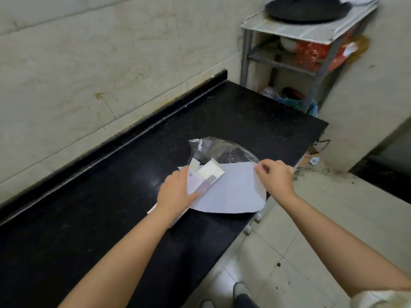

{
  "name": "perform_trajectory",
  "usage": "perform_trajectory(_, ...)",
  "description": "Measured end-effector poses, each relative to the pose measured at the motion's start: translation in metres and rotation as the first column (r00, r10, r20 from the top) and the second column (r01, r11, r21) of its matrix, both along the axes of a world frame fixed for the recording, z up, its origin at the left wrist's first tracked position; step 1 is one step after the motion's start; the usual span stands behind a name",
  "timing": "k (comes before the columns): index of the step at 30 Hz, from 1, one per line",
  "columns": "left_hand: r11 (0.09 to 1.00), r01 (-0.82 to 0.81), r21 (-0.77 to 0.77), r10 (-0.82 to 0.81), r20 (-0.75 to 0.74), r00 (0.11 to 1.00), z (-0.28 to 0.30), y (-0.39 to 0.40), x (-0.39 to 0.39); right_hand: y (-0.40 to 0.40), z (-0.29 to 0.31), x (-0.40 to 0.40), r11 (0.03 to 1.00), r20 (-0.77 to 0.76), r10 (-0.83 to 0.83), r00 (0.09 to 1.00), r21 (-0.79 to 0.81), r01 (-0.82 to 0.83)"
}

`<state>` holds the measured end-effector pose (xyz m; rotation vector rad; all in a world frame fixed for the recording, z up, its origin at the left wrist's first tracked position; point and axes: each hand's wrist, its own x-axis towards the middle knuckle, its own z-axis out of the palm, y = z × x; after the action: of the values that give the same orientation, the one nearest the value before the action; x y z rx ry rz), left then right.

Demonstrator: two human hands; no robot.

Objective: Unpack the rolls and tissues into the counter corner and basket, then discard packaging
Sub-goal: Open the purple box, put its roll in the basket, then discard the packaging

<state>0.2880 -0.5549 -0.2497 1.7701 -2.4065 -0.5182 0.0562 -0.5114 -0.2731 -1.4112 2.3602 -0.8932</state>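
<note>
A long white carton with its end flaps open lies on the black counter. My left hand grips it around the middle. A flat white sheet of packaging lies under and beside the carton, reaching the counter's front edge. My right hand pinches the sheet's far right corner. A crumpled clear plastic wrapper rests just behind the sheet. No rolls, tissues or basket are in view.
A metal rack stands past the counter's far end, with a black round pan on top and red bags on its shelves. A tiled wall runs along the counter's left. Tiled floor lies to the right.
</note>
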Motion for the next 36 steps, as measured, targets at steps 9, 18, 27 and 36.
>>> perform_trajectory(9,0.834,0.535,-0.132,-0.543,-0.026,0.839,0.018,0.037,-0.181,0.143,0.032,-0.097,0.917,-0.248,-0.382,0.89,0.021,0.399)
perform_trajectory(18,0.49,0.863,-0.118,-0.868,0.019,0.496,-0.008,0.221,-0.372,0.391,0.027,-0.197,0.622,-0.308,-0.721,0.621,0.108,0.775)
perform_trajectory(27,0.332,0.942,0.038,-0.942,0.052,0.33,-0.044,0.384,-0.506,0.605,-0.007,-0.277,0.36,-0.384,-0.797,0.466,0.318,0.877)
perform_trajectory(36,0.329,0.917,0.224,-0.944,0.078,0.32,-0.082,0.456,-0.605,0.688,-0.054,-0.35,0.167,-0.244,-0.915,0.322,0.496,0.852)
